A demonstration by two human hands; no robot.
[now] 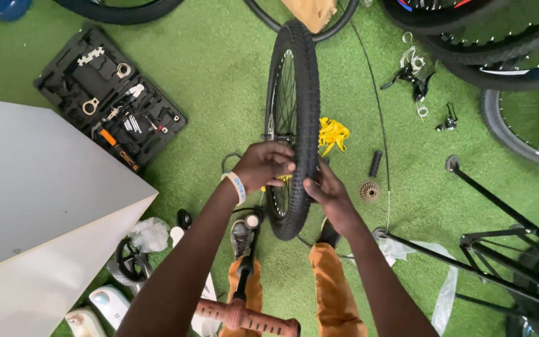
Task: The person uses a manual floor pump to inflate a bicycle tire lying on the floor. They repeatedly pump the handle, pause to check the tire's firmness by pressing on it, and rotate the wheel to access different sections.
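Green artificial turf (219, 75) fills floor. White board (38, 206) leans in lower left. Black stand frame (500, 249) at lower right. I see knobby bicycle wheel (297, 93) standing upright at centre, between my legs. Open black tool case (108, 103) lies left of wheel, well apart. My left hand (263, 165) grips tyre at left sidewall; right hand (329, 193) clamps tread from right. Pump handle (247, 317) sits below. Yellow strap bundle (333, 134) just right of wheel; small cassette sprocket (369, 191) near right hand.

Tool case (110, 106) left of upright wheel (294, 125); cassette (369, 191) right, stand (500, 249) farther right.
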